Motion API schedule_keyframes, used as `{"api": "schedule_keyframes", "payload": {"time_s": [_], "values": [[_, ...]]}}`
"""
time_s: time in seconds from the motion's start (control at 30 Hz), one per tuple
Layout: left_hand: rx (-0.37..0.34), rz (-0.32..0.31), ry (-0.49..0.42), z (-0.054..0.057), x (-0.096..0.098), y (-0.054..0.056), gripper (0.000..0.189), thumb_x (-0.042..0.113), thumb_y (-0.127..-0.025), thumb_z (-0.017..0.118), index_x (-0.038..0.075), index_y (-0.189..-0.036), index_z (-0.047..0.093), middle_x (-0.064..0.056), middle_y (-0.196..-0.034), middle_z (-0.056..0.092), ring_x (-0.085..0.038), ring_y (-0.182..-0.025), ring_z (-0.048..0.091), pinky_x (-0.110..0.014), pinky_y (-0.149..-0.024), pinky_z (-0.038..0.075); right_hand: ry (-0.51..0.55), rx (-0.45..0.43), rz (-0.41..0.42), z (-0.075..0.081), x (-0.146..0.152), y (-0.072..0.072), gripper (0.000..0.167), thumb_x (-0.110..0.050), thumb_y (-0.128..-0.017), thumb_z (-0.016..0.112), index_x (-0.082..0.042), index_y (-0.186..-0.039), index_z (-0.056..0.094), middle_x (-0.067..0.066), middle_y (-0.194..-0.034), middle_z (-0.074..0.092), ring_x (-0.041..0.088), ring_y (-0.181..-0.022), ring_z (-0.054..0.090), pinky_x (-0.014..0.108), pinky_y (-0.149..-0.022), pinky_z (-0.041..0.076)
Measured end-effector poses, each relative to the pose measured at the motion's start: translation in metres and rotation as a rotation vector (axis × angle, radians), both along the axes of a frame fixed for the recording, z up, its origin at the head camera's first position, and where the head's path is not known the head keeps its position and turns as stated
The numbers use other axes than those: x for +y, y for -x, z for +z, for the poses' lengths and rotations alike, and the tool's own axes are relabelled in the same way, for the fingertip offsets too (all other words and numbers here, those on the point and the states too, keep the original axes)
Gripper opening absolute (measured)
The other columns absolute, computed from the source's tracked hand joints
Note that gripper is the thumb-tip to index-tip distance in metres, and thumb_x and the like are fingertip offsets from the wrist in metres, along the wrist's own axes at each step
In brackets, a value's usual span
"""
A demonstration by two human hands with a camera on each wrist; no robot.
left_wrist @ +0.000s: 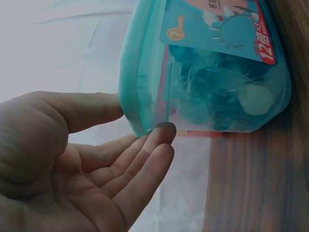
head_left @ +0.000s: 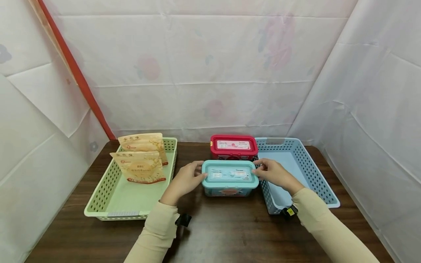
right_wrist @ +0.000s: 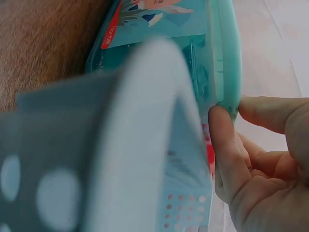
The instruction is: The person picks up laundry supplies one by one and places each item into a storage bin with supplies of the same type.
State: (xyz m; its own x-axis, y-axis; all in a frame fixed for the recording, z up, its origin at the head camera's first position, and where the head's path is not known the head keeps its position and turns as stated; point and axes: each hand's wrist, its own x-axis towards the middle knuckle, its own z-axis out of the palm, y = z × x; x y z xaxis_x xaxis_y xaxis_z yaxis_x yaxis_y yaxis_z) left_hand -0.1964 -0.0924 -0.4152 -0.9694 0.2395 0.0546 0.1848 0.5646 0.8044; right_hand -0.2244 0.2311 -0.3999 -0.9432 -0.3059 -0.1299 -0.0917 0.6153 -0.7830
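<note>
A teal lidded plastic box [head_left: 230, 179] sits on the dark wooden table in the middle of the head view. Rounded teal and white pods [left_wrist: 212, 104] show through its clear side in the left wrist view. My left hand [head_left: 187, 179] pinches the left end of the lid [left_wrist: 129, 67], thumb against the lid and fingertips under its rim. At the opposite end my right hand [head_left: 274, 174] pinches the lid's edge between thumb and forefinger. Directly behind stands a similar red lidded box [head_left: 234, 147], its lower front partly hidden by the teal one.
On the left, a green basket [head_left: 98, 195] holds two beige pouches [head_left: 139, 167] standing upright. A blue basket [head_left: 315, 175] lies on the right, its near left corner close to the teal box and below my right forearm. White curtains [head_left: 204, 73] enclose the table's back and sides.
</note>
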Motion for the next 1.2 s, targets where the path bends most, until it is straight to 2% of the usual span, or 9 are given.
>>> {"api": "schedule_keyframes", "payload": {"time_s": [0.23,0.53,0.77,0.97,1.2], "values": [[0.010,0.000,0.026,0.002,-0.011,-0.001,0.051,0.014,-0.098,0.067,-0.006,-0.141,0.051,-0.015,-0.118,0.066,-0.025,-0.102,0.066,-0.040,-0.085,0.056,0.056,-0.025,0.039,-0.001,-0.009,0.002,0.051,-0.019,-0.099,0.067,0.008,-0.138,0.051,0.009,-0.091,0.066,0.021,-0.080,0.068,0.048,-0.083,0.057],[0.015,-0.004,0.037,0.004,-0.022,-0.005,0.050,0.014,-0.098,0.067,-0.006,-0.141,0.051,-0.017,-0.119,0.065,-0.027,-0.103,0.066,-0.042,-0.087,0.055,0.104,-0.043,0.070,-0.001,-0.019,0.003,0.048,-0.016,-0.099,0.066,0.010,-0.136,0.052,0.011,-0.091,0.066,0.021,-0.081,0.069,0.044,-0.079,0.059],[-0.006,-0.017,0.032,0.004,-0.032,-0.007,0.052,0.014,-0.099,0.066,-0.006,-0.143,0.048,-0.019,-0.122,0.064,-0.029,-0.105,0.065,-0.041,-0.085,0.056,0.125,-0.062,0.083,0.000,-0.026,0.003,0.045,-0.015,-0.100,0.064,0.010,-0.136,0.051,0.012,-0.093,0.066,0.023,-0.082,0.069,0.049,-0.082,0.058],[-0.020,-0.022,0.026,0.004,-0.037,-0.007,0.052,0.015,-0.099,0.066,-0.006,-0.143,0.048,-0.019,-0.121,0.064,-0.030,-0.105,0.066,-0.041,-0.084,0.057,0.124,-0.073,0.088,-0.001,-0.030,0.003,0.046,-0.016,-0.101,0.064,0.009,-0.136,0.051,0.012,-0.094,0.065,0.022,-0.083,0.069,0.042,-0.080,0.059],[-0.020,-0.024,-0.002,0.003,-0.040,-0.009,0.052,0.014,-0.099,0.065,-0.007,-0.143,0.048,-0.019,-0.121,0.064,-0.029,-0.104,0.066,-0.041,-0.083,0.057,0.149,-0.084,0.091,-0.003,-0.032,0.005,0.046,-0.016,-0.100,0.064,0.010,-0.136,0.051,0.013,-0.095,0.065,0.023,-0.085,0.068,0.049,-0.083,0.058]]}}
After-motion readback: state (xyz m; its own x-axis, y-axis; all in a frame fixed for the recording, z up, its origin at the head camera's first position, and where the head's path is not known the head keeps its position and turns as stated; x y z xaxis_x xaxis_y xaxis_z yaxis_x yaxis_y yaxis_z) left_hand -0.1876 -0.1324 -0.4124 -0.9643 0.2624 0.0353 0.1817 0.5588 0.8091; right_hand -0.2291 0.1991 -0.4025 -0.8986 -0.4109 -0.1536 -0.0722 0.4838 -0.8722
